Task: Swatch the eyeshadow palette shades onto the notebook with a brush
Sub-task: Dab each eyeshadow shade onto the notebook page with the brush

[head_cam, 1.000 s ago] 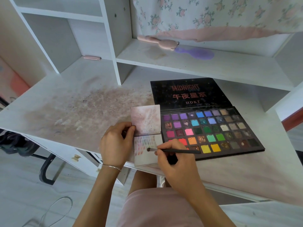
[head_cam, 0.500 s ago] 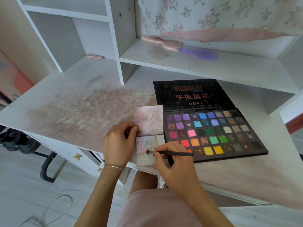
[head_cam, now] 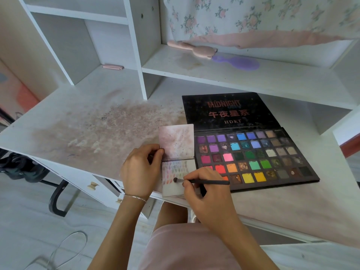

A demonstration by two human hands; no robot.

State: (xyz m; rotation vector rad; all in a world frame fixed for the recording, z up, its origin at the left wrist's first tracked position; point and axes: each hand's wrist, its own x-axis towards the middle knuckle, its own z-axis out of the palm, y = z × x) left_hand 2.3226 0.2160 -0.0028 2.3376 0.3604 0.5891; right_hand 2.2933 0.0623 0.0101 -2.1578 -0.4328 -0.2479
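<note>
A small open notebook (head_cam: 176, 142) lies at the desk's front edge, its lower page covered with rows of faint colour swatches. My left hand (head_cam: 141, 169) holds its left edge at the spine, thumb on the upper page. My right hand (head_cam: 208, 195) pinches a thin black brush (head_cam: 206, 181); the brush's dark tip rests on the lower page, below the swatches. Just right of the notebook lies the open black eyeshadow palette (head_cam: 251, 154) with several rows of bright and dark pans, its lid flat behind it.
The white desk (head_cam: 81, 125) is stained with powder to the left of the notebook. A shelf behind holds a pink brush (head_cam: 194, 49) and a purple brush (head_cam: 238, 62). A small pink item (head_cam: 112, 66) lies at the back left. A floral cloth hangs above.
The brush tip has shifted a little leftward on the lower page. The left hand keeps its hold on the notebook.
</note>
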